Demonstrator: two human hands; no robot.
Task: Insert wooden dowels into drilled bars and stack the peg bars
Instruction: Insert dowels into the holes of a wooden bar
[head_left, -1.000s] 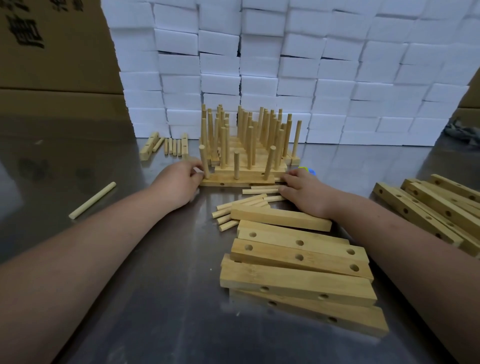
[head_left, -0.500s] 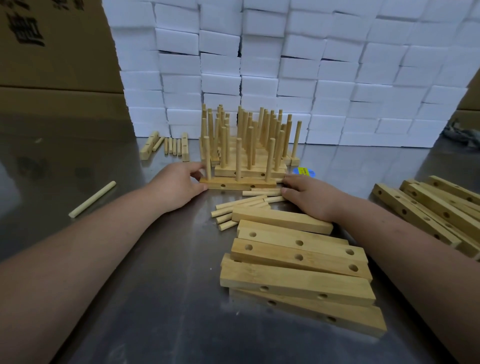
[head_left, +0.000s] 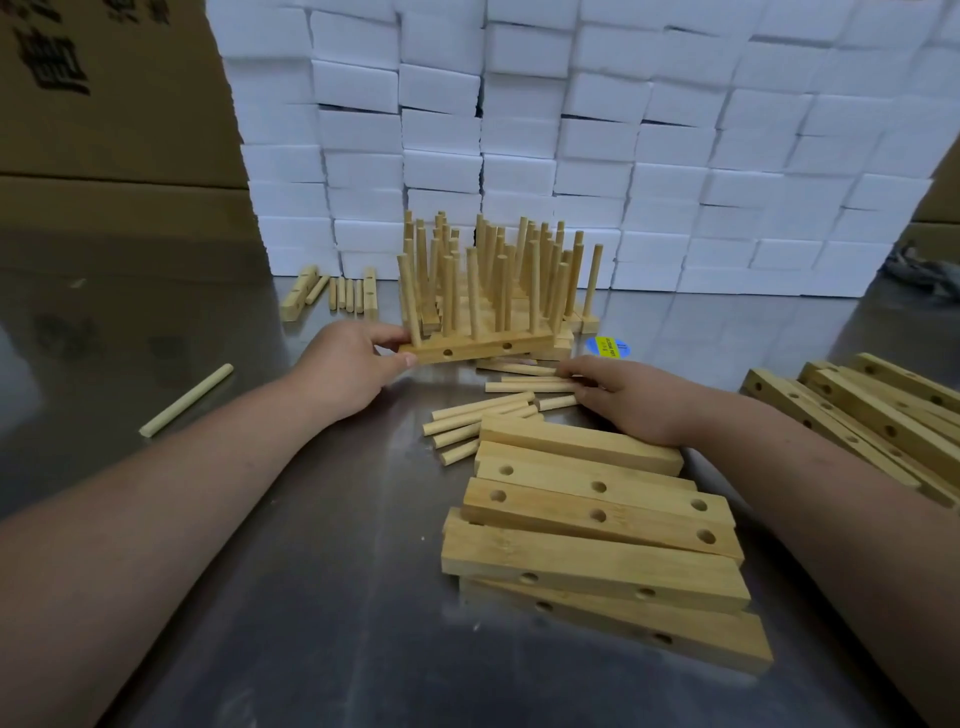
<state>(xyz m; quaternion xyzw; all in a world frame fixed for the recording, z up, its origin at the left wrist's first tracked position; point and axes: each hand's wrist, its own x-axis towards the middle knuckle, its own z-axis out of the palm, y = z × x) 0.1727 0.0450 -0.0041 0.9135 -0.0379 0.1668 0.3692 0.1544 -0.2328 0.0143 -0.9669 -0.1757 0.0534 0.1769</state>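
My left hand (head_left: 353, 371) pinched the end of the front peg bar (head_left: 483, 351), just before the finished stack (head_left: 493, 280). My right hand (head_left: 636, 402) lay on loose dowels (head_left: 524, 387), grip unclear. Many empty bars (head_left: 597, 519) waited, so I judged the job perhaps half done.

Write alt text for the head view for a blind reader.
A person's left hand grips the end of a peg bar in front of stacked peg bars, while the right hand touches loose dowels on a metal table; drilled bars lie nearer.
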